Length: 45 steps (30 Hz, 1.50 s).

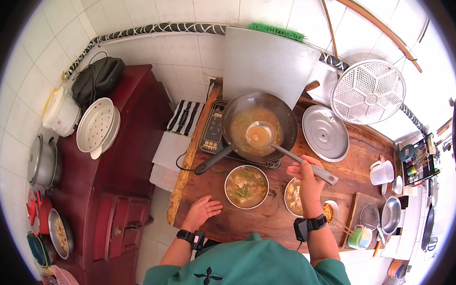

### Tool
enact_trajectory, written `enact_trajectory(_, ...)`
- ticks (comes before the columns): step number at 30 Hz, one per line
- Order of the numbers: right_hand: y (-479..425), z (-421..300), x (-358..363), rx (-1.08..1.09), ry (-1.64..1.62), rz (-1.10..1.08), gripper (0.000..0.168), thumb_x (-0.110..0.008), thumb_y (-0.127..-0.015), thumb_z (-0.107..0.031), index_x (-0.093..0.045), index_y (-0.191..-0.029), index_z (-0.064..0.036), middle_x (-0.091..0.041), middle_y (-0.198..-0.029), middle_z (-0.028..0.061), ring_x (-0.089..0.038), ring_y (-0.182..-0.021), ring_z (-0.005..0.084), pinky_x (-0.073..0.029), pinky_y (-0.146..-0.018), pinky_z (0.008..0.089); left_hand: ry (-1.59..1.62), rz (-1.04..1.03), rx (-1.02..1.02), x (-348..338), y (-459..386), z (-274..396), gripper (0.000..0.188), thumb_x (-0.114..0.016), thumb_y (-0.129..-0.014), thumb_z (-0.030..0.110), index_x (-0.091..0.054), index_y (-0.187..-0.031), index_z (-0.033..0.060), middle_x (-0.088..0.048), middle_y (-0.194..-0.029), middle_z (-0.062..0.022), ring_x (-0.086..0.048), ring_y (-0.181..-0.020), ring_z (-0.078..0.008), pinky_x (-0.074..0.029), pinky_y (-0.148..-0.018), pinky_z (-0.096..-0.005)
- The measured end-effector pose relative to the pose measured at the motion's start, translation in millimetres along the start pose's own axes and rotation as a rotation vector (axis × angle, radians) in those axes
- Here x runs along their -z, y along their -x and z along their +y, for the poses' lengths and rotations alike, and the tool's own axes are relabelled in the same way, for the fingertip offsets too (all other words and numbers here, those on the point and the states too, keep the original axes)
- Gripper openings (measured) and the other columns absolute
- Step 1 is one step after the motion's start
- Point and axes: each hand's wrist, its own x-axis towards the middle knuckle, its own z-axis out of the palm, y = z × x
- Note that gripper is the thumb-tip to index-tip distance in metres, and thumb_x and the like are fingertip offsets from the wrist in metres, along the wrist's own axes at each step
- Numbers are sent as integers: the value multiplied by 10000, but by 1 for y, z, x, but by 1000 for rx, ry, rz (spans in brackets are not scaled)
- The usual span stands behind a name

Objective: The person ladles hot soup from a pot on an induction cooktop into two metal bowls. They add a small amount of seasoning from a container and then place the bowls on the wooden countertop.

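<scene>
My right hand [307,173] is closed around the handle of a metal ladle [261,134], whose bowl holds broth over the soup in a dark wok [287,117]. The wok rests on a black induction cooker [212,132], its handle pointing to the lower left. My left hand [204,211] is empty, palm up with its fingers apart, left of a round metal bowl [247,187] of soup with green vegetables. Partly hidden behind my right hand is a second bowl [292,196] of soup. A small bowl [330,211] with orange shreds stands to its right.
A metal lid [325,133] lies right of the wok, near a plastic measuring jug [381,172]. A cutting board [353,217] carries a strainer [370,216] and a plastic container [360,237]. Behind the wok stands a metal panel [266,62]. A dark red cabinet [126,146] is at left.
</scene>
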Motion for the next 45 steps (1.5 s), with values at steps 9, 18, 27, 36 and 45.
enact_trajectory(9,43,-45,42,-47,115,52,191,-518,-934,-60,-550,-1094,40,-657,-860,188,-687,-692,245,-586,-619,313,-16,-8,8,-2,-8,-5,377,-547,-959,250,-424,-1240,31,-545,-1204,-291,-567,-1112,-429,-477,-953,-519)
enact_trajectory(18,85,-33,71,-227,171,-32,180,-519,-923,-33,-557,-1085,32,-655,-880,188,-689,-697,261,-594,-648,342,-28,19,49,-13,-8,-7,408,-560,-950,248,-413,-1260,29,-543,-1205,-289,-566,-1117,-423,-475,-952,-515)
enact_trajectory(27,85,-23,62,439,889,-684,275,-657,-728,68,-620,-980,-35,-646,-931,165,-656,-711,278,-524,-613,328,-74,63,26,-12,-5,-7,397,-525,-967,257,-424,-1277,31,-540,-1229,-296,-548,-1143,-439,-462,-969,-523)
enact_trajectory(36,76,-62,50,876,1092,-659,366,-689,-665,80,-625,-996,-64,-637,-984,186,-647,-681,300,-514,-559,345,-30,48,-15,-10,-3,-11,409,-555,-951,237,-414,-1267,19,-554,-1192,-287,-581,-1094,-419,-489,-932,-511)
enact_trajectory(45,-24,11,16,861,971,-293,214,-655,-776,29,-645,-968,-65,-642,-893,173,-643,-749,353,-529,-651,380,-10,26,-38,-9,0,-5,414,-525,-966,239,-392,-1284,9,-535,-1212,-308,-568,-1107,-441,-481,-943,-523)
